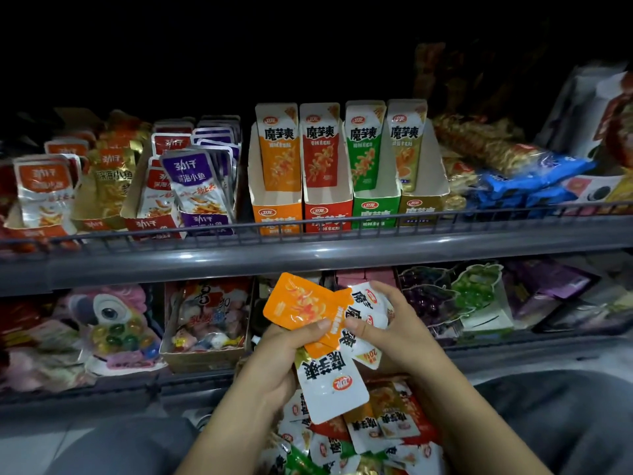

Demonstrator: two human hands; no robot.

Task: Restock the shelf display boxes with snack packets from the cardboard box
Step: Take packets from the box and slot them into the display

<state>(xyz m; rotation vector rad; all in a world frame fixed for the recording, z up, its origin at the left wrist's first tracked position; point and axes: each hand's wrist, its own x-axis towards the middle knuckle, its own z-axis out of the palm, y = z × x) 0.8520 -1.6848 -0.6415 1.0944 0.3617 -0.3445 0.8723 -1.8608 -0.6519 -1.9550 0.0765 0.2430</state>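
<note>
The orange snack packets [301, 303] are glossy plastic film, crinkled and catching the light (the white ends shine most). The display boxes [277, 214] look like matt printed card. The shelf rail [308, 258] is smooth grey metal with a dull sheen, behind a thin wire guard [342, 228].

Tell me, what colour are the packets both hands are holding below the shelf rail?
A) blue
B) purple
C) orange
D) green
C: the left hand and right hand together grip a fanned bunch of orange packets, white at their other ends.
</note>
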